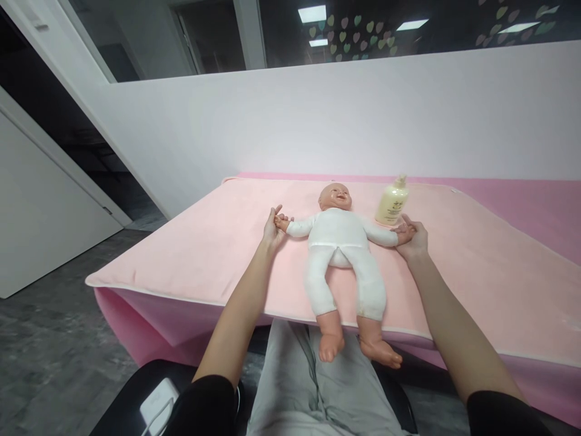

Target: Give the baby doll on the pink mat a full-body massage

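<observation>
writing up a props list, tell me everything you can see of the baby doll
The baby doll lies face up on the pink blanket, its bald head away from the person. Its head, hands and feet look like tan molded plastic, its torso and limbs white fabric. The mouth is open. Its arms spread wide, each hand held by the person's left hand and right hand; its feet overhang the edge.

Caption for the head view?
Left hand and right hand hold a baby doll on a pink blanket beside a pump bottle.

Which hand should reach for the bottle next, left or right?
Probably the right hand: it's close to the bottle, while the left hand is across the doll. It should let go of the doll first.
</observation>
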{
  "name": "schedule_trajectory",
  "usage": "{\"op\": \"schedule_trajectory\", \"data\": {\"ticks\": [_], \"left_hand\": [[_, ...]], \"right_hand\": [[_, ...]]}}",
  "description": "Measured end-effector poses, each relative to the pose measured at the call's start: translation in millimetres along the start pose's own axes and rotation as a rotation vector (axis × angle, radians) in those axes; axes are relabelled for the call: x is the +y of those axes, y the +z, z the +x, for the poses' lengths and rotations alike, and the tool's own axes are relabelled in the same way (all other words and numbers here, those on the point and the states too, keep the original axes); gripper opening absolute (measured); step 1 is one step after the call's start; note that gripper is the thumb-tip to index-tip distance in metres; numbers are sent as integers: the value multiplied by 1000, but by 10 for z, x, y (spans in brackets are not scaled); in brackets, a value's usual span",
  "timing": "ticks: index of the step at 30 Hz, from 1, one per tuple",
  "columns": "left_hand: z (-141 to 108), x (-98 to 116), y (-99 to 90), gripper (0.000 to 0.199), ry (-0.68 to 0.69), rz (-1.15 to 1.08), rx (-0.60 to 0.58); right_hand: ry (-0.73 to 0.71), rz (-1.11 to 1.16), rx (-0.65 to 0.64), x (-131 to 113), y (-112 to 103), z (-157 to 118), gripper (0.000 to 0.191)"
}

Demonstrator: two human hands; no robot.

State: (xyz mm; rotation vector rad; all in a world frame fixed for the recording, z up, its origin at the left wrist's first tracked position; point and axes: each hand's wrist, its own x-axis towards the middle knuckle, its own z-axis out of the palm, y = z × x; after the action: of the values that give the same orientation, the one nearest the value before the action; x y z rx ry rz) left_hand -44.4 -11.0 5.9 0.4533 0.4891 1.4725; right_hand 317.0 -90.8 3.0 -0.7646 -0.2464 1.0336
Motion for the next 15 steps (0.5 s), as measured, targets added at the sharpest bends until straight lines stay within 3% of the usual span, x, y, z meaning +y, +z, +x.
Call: {"op": "schedule_trajectory", "data": {"ticks": [6, 15], "left_hand": [[-2, 19, -20, 27, -24, -45, -30], [55, 62, -24, 18, -49, -239, 54]], "right_hand": [[-19, -4, -16, 3, 10, -12, 10], [-15, 25, -31, 11, -12, -11, 10]]}}
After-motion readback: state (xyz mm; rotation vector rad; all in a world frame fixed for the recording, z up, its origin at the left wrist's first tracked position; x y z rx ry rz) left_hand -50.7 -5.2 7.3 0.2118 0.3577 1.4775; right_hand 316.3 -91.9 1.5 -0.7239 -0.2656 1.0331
